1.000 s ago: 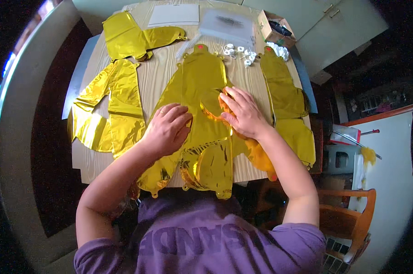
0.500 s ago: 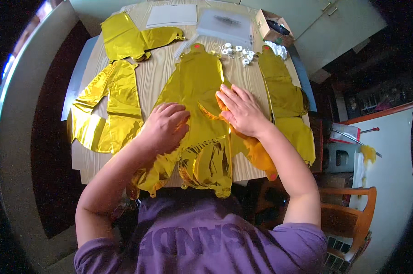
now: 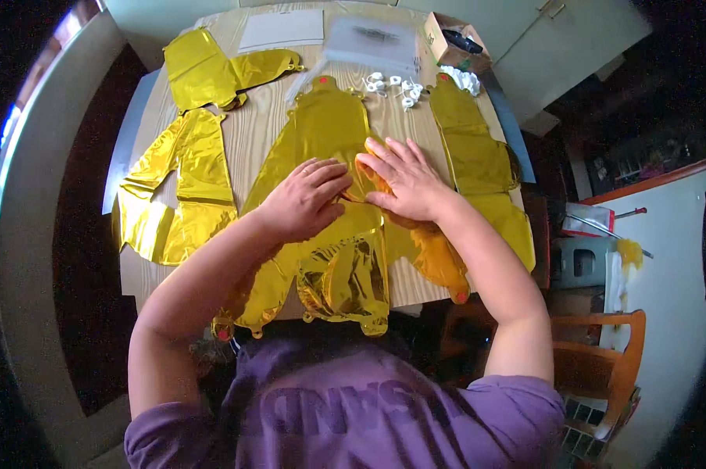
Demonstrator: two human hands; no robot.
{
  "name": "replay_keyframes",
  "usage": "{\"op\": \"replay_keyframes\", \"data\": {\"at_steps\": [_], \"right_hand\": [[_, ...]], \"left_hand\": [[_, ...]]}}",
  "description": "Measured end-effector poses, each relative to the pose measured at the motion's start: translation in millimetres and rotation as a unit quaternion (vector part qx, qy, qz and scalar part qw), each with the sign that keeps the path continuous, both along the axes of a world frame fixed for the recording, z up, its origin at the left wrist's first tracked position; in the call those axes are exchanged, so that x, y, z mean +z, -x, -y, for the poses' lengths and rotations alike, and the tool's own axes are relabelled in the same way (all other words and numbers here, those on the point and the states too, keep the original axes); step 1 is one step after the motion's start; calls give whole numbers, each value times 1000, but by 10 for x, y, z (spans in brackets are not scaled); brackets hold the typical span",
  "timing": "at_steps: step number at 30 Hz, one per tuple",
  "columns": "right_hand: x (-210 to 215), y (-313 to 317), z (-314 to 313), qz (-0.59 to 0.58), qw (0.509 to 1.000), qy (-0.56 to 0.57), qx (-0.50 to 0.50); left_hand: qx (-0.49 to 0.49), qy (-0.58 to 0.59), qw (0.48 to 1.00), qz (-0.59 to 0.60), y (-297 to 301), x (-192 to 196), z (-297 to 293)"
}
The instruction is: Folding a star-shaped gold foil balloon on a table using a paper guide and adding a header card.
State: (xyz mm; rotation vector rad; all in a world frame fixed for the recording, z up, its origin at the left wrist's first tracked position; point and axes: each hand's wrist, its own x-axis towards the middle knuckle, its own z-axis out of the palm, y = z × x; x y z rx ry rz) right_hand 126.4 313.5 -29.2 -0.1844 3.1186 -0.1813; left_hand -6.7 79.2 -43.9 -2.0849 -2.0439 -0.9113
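Observation:
A large gold foil balloon [image 3: 325, 121] lies flat and uninflated down the middle of the table, its lower end at the front edge. My left hand [image 3: 310, 199] is over its middle, fingers curled and pinching near a creased, orange-looking edge; the fingertips are partly hidden. Just to the right, my right hand [image 3: 403, 180] rests on a folded part of the foil with its fingers stretched out and its thumb apart. Below that hand, an orange-looking foil flap [image 3: 440, 262] trails toward the front edge. Whether this flap belongs to the same balloon I cannot tell.
More flat gold foil balloons lie at the far left [image 3: 196, 74], near left [image 3: 200, 168] and right [image 3: 466, 125]. White ribbon-like rolls [image 3: 409, 92], clear plastic bags [image 3: 368, 47], a white sheet [image 3: 282, 29] and a small box [image 3: 439, 43] sit at the back.
My left hand has moved right, closer to my right hand, and its fingers are at the fold. The right hand stays on the foil. The whole view has shifted slightly.

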Motion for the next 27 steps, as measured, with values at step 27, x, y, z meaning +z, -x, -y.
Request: {"op": "replay_keyframes", "data": {"at_steps": [27], "right_hand": [[467,-1395,443,-54,932,68,-352]], "left_hand": [[-12,15,999,33,-8,-14,31]]}}
